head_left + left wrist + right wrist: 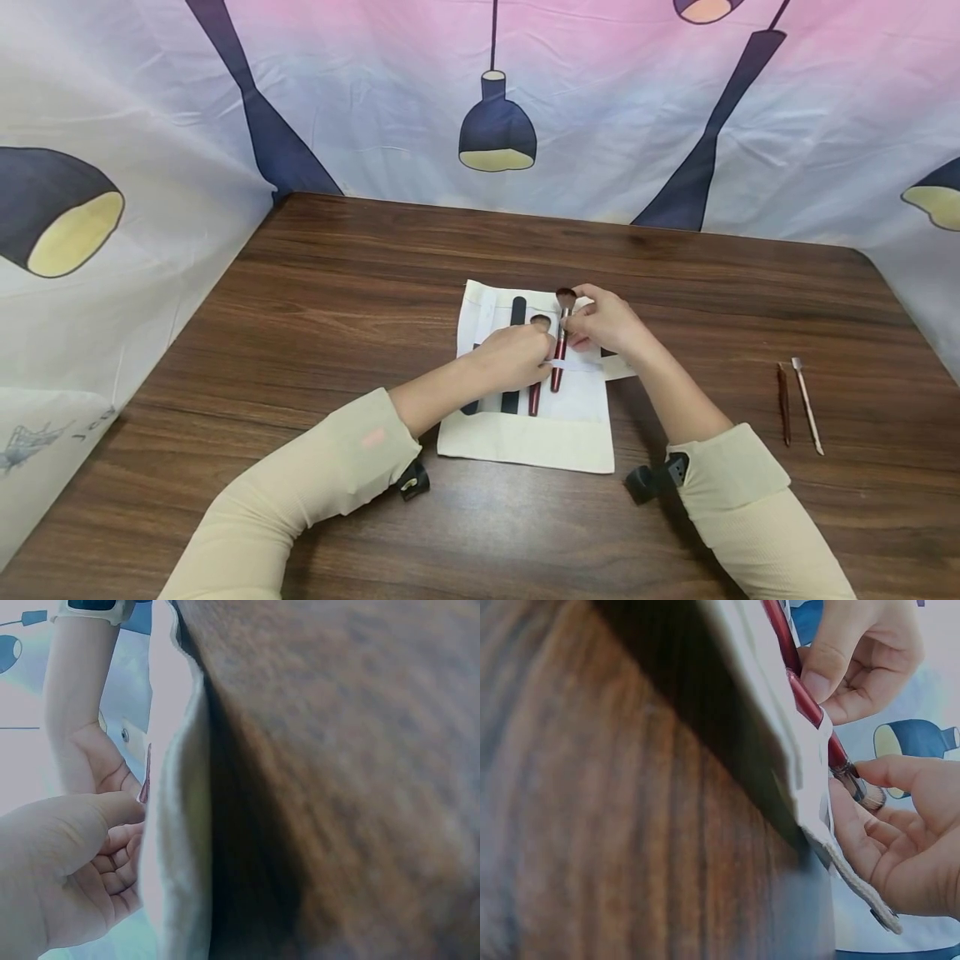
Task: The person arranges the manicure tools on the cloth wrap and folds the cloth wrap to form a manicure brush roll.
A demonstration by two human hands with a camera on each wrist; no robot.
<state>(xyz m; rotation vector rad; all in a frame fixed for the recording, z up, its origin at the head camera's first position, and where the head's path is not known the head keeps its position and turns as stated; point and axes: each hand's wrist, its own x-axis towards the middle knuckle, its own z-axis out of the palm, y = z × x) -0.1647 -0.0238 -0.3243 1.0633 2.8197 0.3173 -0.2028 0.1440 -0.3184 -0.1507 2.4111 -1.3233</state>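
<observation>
A cream cloth brush roll (525, 442) lies unfolded on the table. My right hand (606, 321) pinches a makeup brush (557, 367) near its metal collar, bristles pointing away from me; the red handle runs under a white elastic band (581, 365). With curled fingers, my left hand (513, 358) holds that band beside the handle; its fingertips are partly hidden in the head view. Under the left hand lies a second red-handled brush (534, 400). To its left are a black nail file (518, 311) and a white strip (487, 312). The right wrist view shows the brush bristles (874, 798) between thumb and fingers.
On the right of the brown wooden table (712, 333) lie a dark red slim tool (783, 404) and a pale thin stick tool (807, 406). A cream strap (618, 367) sticks out from the roll's right side. Printed cloth (405, 100) hangs behind the table.
</observation>
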